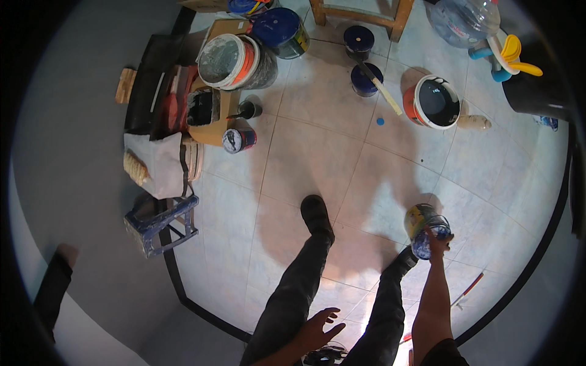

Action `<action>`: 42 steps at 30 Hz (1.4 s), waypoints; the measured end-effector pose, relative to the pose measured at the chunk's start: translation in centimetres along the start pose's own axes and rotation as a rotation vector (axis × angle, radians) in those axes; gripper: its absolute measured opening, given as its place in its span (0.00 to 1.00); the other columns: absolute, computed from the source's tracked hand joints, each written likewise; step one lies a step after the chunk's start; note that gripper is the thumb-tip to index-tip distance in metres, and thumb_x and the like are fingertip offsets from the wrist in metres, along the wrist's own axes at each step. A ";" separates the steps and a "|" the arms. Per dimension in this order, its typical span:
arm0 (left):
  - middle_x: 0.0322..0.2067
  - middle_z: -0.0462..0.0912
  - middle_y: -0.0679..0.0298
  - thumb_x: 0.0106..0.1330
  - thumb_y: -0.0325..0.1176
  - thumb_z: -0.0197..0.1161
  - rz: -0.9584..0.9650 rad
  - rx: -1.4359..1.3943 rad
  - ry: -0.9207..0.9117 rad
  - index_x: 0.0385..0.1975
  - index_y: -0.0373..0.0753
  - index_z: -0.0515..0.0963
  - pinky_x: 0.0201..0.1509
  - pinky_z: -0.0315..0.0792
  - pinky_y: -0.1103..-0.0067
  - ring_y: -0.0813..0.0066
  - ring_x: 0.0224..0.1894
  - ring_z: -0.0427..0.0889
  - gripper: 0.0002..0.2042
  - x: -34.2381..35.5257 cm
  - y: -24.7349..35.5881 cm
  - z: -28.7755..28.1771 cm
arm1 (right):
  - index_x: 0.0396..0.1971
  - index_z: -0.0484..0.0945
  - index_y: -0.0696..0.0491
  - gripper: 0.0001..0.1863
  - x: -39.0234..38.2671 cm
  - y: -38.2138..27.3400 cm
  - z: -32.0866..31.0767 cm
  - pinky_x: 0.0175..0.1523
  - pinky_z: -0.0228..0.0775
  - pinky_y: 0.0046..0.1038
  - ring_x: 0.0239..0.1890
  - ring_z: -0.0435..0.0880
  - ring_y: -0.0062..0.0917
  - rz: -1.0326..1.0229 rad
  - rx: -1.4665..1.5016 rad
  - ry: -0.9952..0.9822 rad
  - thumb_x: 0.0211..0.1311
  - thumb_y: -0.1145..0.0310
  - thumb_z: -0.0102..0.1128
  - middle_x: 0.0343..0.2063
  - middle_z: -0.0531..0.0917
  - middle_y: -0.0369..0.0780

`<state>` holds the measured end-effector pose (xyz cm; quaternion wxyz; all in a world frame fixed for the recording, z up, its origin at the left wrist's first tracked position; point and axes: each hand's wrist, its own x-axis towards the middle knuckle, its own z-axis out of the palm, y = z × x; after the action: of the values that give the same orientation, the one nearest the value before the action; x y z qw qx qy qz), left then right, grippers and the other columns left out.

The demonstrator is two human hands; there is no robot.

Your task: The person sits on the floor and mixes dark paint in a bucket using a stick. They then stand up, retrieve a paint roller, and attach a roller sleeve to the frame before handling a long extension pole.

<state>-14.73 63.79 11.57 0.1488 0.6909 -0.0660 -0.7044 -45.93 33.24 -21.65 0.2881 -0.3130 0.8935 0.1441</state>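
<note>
My right hand (438, 244) is down beside my right shoe, its fingers closed at the top of a paint can (419, 219). Yellow and dark colours show on the can's side, and blue paint is smeared over its top, which tilts toward me. Whether I grip the rim or a handle is too small to tell. Above my legs, my left hand (321, 328) hangs with its fingers apart and nothing in it.
Ahead right stands an open bucket of dark paint (441, 102). A brush (381, 88) lies across a dark-blue lidded can (366, 81). Stacked buckets (222, 60), a small can (239, 140) and a blue step stool (162, 226) line the left. Another person's sleeve (52, 293) shows far left.
</note>
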 end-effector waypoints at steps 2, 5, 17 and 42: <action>0.55 0.84 0.53 0.71 0.50 0.71 -0.021 -0.032 -0.028 0.66 0.39 0.73 0.63 0.78 0.68 0.61 0.58 0.84 0.30 0.2 -0.8 -1.7 | 0.83 0.30 0.34 0.89 -1.9 -1.6 2.8 0.76 0.54 0.66 0.76 0.49 0.75 -0.045 -0.066 0.032 0.24 0.27 0.86 0.78 0.41 0.64; 0.54 0.85 0.53 0.71 0.51 0.71 -0.006 -0.060 -0.061 0.65 0.38 0.73 0.61 0.79 0.68 0.62 0.57 0.85 0.30 0.2 0.4 -3.4 | 0.83 0.30 0.35 0.89 -7.4 -6.0 8.1 0.73 0.56 0.70 0.75 0.49 0.78 -0.094 -0.054 0.068 0.24 0.26 0.86 0.77 0.43 0.65; 0.47 0.88 0.51 0.70 0.47 0.73 -0.035 -0.406 0.003 0.61 0.38 0.75 0.49 0.84 0.68 0.58 0.48 0.91 0.27 1.0 2.6 -7.7 | 0.84 0.41 0.34 0.81 -40.0 -38.3 21.6 0.74 0.45 0.74 0.78 0.40 0.72 -1.141 -0.675 0.046 0.28 0.36 0.87 0.79 0.44 0.62; 0.43 0.89 0.60 0.74 0.34 0.70 0.011 -0.931 0.147 0.59 0.38 0.77 0.47 0.82 0.76 0.71 0.45 0.89 0.18 4.4 12.6 -9.6 | 0.83 0.46 0.48 0.68 -40.8 -47.1 29.7 0.72 0.29 0.79 0.79 0.35 0.72 -1.586 -0.456 0.341 0.49 0.23 0.62 0.80 0.41 0.63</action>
<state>-3.68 51.61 10.80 0.4506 0.5985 0.2640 -0.6075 22.97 29.83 -24.11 0.0949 -0.9160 0.3889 0.0269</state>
